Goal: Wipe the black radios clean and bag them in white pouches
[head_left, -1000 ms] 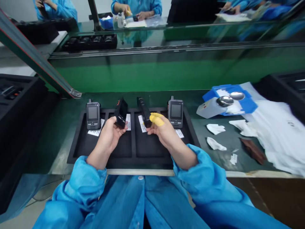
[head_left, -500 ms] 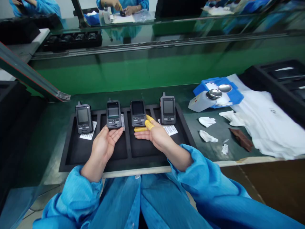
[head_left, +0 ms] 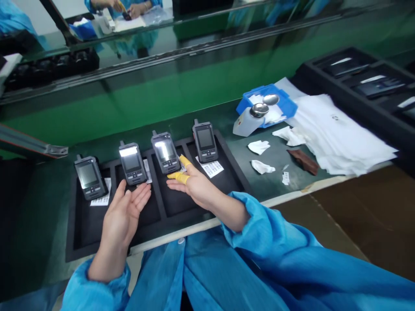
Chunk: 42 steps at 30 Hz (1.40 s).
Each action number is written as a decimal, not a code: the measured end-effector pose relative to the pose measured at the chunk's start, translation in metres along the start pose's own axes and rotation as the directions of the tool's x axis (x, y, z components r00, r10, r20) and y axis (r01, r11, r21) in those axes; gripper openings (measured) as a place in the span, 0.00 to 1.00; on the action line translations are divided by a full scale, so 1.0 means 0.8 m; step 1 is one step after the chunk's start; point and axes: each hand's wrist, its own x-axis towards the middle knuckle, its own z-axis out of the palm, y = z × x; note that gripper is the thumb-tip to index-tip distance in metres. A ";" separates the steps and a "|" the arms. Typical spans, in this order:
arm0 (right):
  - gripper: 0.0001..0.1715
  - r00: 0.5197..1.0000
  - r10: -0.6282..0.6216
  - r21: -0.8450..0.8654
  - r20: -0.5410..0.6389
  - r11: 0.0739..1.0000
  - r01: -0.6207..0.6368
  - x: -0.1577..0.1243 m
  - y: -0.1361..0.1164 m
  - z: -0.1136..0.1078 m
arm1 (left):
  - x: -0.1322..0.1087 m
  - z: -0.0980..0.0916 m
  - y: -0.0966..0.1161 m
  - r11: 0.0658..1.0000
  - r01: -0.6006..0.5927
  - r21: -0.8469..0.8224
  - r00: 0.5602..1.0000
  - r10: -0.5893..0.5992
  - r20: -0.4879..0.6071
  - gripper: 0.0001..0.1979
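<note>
A row of dark grey handheld radios with stub antennas lies along a black compartment tray (head_left: pixel 159 196), propped on its far side. My left hand (head_left: pixel 125 211) is palm up, fingers stretched out, just below the second radio (head_left: pixel 132 163). Yellow finger cots cover two digits of my right hand (head_left: pixel 196 183), which is spread at the lower right corner of the third radio (head_left: pixel 165 152); whether it touches is unclear. The leftmost radio (head_left: pixel 88 176) and the rightmost radio (head_left: pixel 205 139) stand apart from both hands. Printed labels (head_left: pixel 212 169) lie partly under the radios.
To the right are a blue bin (head_left: pixel 287 103), a white bottle with a metal top (head_left: pixel 246 123), crumpled wipes (head_left: pixel 259 147), a brown scrap (head_left: pixel 304 161) and white sheets (head_left: pixel 340 134). Another black tray (head_left: pixel 343 88) stands beyond. A co-worker's hands (head_left: pixel 138 9) show behind the green partition (head_left: pixel 136 108).
The view has swung right and tilted. My left hand has drawn slightly away from the second radio's lower edge. My right hand stays beside the third radio. The radios keep their places.
</note>
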 end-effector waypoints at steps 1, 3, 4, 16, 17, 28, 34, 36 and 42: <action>0.40 1.000 0.009 0.015 0.018 1.000 -0.010 -0.004 0.000 0.000 | -0.003 0.000 0.000 1.000 0.006 0.004 1.000 -0.006 -0.003 0.29; 0.41 0.999 0.017 -0.016 0.035 1.000 -0.017 -0.012 0.000 -0.003 | -0.009 -0.001 -0.001 1.000 -0.008 0.014 1.000 0.008 0.008 0.29; 0.42 0.999 0.014 -0.060 0.045 0.998 -0.011 -0.015 -0.001 -0.006 | -0.012 -0.001 -0.003 0.999 -0.034 0.021 0.999 0.033 0.022 0.29; 0.17 0.715 -0.694 -0.996 -0.087 0.067 -0.055 -0.076 -0.067 -0.216 | -0.043 0.040 -0.065 0.491 -0.732 0.472 0.656 0.323 0.682 0.15; 0.16 0.750 -0.656 -0.991 -0.086 -0.022 -0.133 -0.077 -0.066 -0.229 | -0.042 0.048 -0.070 0.383 -0.825 0.415 0.545 0.350 0.762 0.14; 0.21 0.665 -0.668 -0.936 0.334 -0.317 0.152 -0.034 -0.102 -0.216 | -0.043 0.124 -0.108 -0.277 -0.887 0.370 0.306 0.250 0.919 0.23; 0.21 0.526 -0.509 -0.726 0.682 -0.556 0.404 0.048 -0.131 -0.156 | -0.035 0.137 -0.117 -0.311 -0.799 0.515 0.477 0.194 0.857 0.31; 0.20 0.510 -0.480 -0.691 0.713 -0.601 0.401 0.071 -0.131 -0.146 | -0.034 0.137 -0.117 -0.316 -0.799 0.512 0.474 0.193 0.859 0.32; 0.20 0.507 -0.376 -0.614 0.775 -0.637 0.466 0.072 -0.107 -0.157 | -0.034 0.139 -0.117 -0.327 -0.798 0.506 0.460 0.211 0.862 0.31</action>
